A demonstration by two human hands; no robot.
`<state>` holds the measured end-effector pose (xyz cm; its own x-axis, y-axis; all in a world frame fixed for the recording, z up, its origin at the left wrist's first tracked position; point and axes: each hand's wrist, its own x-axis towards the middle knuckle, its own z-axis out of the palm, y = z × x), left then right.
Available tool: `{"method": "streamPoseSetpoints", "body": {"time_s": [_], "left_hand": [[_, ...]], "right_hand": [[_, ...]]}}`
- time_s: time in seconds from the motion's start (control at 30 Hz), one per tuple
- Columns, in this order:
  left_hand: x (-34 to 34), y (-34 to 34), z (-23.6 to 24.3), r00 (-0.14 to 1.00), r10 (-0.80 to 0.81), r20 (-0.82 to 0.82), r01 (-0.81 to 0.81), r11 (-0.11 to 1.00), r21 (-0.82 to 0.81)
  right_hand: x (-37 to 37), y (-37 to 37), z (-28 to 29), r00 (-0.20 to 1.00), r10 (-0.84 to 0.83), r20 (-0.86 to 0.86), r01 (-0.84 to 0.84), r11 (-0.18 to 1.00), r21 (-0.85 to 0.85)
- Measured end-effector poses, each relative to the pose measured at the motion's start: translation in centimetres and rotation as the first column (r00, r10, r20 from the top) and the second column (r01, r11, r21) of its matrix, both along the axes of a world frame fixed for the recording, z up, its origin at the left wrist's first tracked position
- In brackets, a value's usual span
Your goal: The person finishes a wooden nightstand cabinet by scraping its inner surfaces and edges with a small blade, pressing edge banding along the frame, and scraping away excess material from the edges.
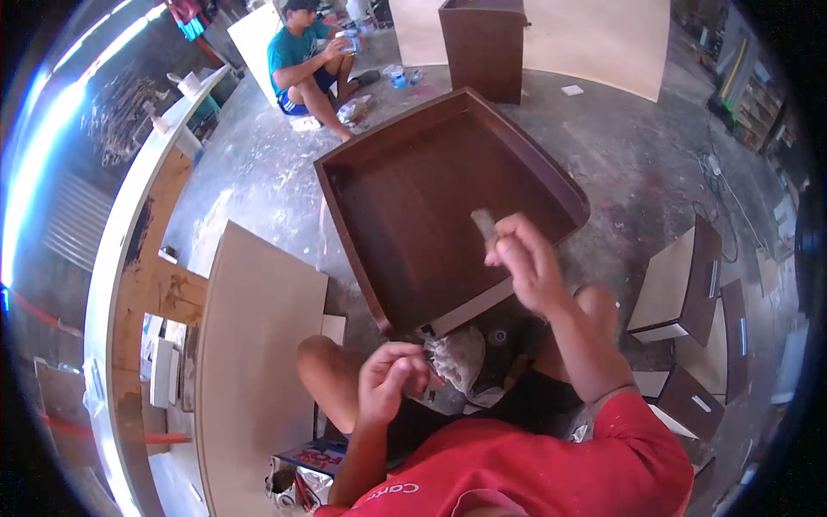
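Note:
Between the thumb and fingers of my right hand is a small flat greyish-tan piece; its kind is not clear. That hand is raised over the near right part of a large dark brown wooden cabinet shell, which lies with its open side up. Lower and to the left, my left hand has its fingers curled in, near the cabinet's near corner. A thin reddish thing shows beside its fingertips, and I cannot make out what it holds. A crumpled whitish cloth lies on the floor between my legs.
Brown-fronted drawers stand at my right, and a pale board leans at my left by a long workbench. Another person sits at the far left holding a jar. A tall brown cabinet stands behind. A cable lies far right.

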<state>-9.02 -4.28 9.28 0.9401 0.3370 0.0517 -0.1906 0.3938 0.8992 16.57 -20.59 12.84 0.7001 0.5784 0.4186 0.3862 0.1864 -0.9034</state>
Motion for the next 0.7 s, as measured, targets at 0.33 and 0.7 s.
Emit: {"method": "streamPoseSetpoints", "body": {"time_s": [0.33,0.7], "left_hand": [[9.9,11.5,1.1,0.811,0.585,0.024,-0.394,0.516,0.761],[12.5,12.1,1.0,0.913,0.329,-0.243,-0.168,0.844,0.510]], "right_hand": [[18.9,-2.0,-0.3,0.519,-0.570,0.637,0.847,0.441,-0.296],[18.5,-3.3,-1.7,0.581,-0.605,0.544,0.812,0.469,-0.346]]}}
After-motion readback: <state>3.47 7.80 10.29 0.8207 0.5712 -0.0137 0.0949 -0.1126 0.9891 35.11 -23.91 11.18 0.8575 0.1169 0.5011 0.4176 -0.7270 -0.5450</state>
